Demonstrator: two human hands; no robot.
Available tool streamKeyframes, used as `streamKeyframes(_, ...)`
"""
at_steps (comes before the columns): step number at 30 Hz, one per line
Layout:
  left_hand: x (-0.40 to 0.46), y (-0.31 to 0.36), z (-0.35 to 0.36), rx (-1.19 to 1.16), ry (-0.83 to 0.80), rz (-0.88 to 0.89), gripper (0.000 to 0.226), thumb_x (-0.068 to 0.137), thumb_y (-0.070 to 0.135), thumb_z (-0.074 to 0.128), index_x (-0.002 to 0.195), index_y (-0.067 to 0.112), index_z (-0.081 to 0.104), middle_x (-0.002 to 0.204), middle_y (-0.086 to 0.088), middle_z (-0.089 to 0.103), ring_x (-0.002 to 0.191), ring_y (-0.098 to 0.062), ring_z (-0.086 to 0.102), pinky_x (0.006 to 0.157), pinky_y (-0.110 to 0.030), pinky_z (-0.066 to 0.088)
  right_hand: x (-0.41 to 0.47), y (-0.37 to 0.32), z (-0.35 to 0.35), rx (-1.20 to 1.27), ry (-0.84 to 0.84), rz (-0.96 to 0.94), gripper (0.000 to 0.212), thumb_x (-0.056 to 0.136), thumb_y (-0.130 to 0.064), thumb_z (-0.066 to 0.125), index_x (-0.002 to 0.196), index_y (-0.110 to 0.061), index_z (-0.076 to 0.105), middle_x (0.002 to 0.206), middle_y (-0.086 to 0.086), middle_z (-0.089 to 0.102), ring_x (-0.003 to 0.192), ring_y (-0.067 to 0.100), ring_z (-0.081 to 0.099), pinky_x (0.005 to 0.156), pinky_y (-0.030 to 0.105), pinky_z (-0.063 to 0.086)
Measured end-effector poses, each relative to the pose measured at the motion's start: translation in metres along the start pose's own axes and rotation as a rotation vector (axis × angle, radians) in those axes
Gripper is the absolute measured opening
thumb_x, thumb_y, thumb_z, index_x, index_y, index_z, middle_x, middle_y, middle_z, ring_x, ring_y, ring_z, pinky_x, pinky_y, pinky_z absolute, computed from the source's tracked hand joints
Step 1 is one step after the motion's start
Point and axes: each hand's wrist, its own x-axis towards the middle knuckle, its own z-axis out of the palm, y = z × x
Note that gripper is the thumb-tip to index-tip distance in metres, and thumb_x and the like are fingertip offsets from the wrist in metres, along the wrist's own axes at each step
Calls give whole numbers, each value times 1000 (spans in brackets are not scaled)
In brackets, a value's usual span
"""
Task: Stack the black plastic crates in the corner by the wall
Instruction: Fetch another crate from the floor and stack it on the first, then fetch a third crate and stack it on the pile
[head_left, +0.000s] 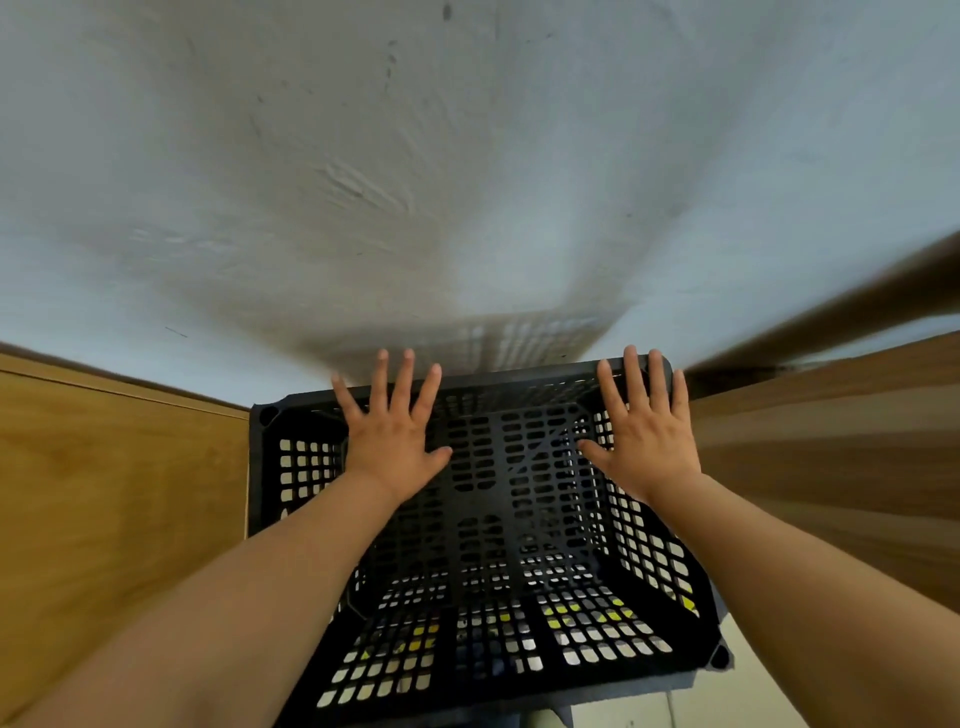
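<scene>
A black plastic crate (519, 519) with a perforated floor and walls stands open-topped right in front of me, its far rim against the grey-white wall (415, 182). More black lattice shows through its floor, so it seems to sit on another crate. My left hand (395, 431) hovers flat with fingers spread over the crate's far left part. My right hand (644, 431) is likewise flat and spread over the far right part, fingertips at the far rim. Neither hand holds anything.
A wooden panel (119, 493) stands close on the crate's left side and another wooden panel (841, 457) on the right, forming a narrow bay. A strip of pale floor (748, 670) shows at the lower right.
</scene>
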Motion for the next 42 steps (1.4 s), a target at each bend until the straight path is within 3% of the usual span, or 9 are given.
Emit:
streamKeyframes(5, -1, 1, -17, -12, -137, 5, 104, 82, 65, 39, 125, 26, -48, 139, -8, -45, 129, -36, -42, 98, -73, -16, -1, 1, -20, 51, -154, -21, 102, 82, -63, 44, 138, -27, -33, 153, 10, -29, 136, 32, -34, 112, 50, -19)
streamKeyframes(9, -9, 6, -41, -16, -275, 2, 108, 82, 61, 48, 137, 25, -37, 151, -11, -35, 139, -36, -31, 104, -71, -8, -10, -4, -53, 184, -196, 29, 89, 89, -42, 48, 148, -23, -16, 158, 11, -13, 145, 31, -14, 118, 50, -3)
streamKeyframes(13, -17, 32, -86, -171, -240, 73, 85, 89, 58, 42, 152, 22, -3, 160, -10, -2, 147, -29, 5, 116, -52, 18, -45, -1, -83, 378, -89, 195, 79, 90, -31, 49, 151, -13, 3, 156, 12, 18, 142, 28, 20, 118, 42, 15)
streamKeyframes(18, -49, 109, -140, -293, -90, 258, 72, 94, 48, 42, 152, 24, 6, 158, -3, 19, 124, -23, 50, 88, -37, 50, -105, 22, -113, 564, -18, 351, 66, 87, -24, 51, 146, -14, 23, 138, 8, 45, 124, 25, 44, 106, 36, 33)
streamKeyframes(24, -108, 190, -185, -367, -3, 450, 63, 95, 42, 44, 149, 24, 18, 141, -3, 47, 100, -21, 63, 68, -32, 49, -204, 68, -139, 496, -43, 503, 62, 92, -29, 41, 148, -14, 19, 133, 8, 51, 120, 25, 47, 99, 35, 37)
streamKeyframes(27, -142, 220, -198, -365, -5, 539, 61, 95, 38, 45, 149, 23, 20, 137, -3, 51, 90, -18, 63, 67, -32, 51, -262, 87, -148, 528, -53, 610, 57, 94, -29, 41, 146, -17, 24, 137, 5, 48, 125, 23, 44, 102, 35, 34)
streamKeyframes(31, -199, 261, -207, -381, -87, 615, 62, 95, 38, 44, 149, 21, 19, 143, -2, 47, 106, -19, 61, 83, -37, 52, -348, 105, -152, 604, -48, 789, 49, 94, -27, 42, 142, -19, 36, 136, 4, 52, 124, 23, 47, 101, 35, 38)
streamKeyframes(38, -335, 339, -196, -330, -162, 790, 63, 95, 38, 46, 149, 19, 20, 141, -1, 49, 114, -19, 58, 90, -34, 48, -533, 109, -131, 808, -9, 1116, 42, 93, -25, 43, 134, -22, 47, 131, 3, 56, 118, 23, 53, 94, 31, 43)
streamKeyframes(42, -416, 380, -175, -217, -244, 923, 43, 95, 36, 44, 132, 15, 46, 123, -2, 58, 117, -23, 55, 92, -32, 45, -643, 96, -114, 833, 3, 1258, 42, 93, -24, 43, 135, -19, 46, 131, 4, 57, 117, 23, 54, 93, 29, 42)
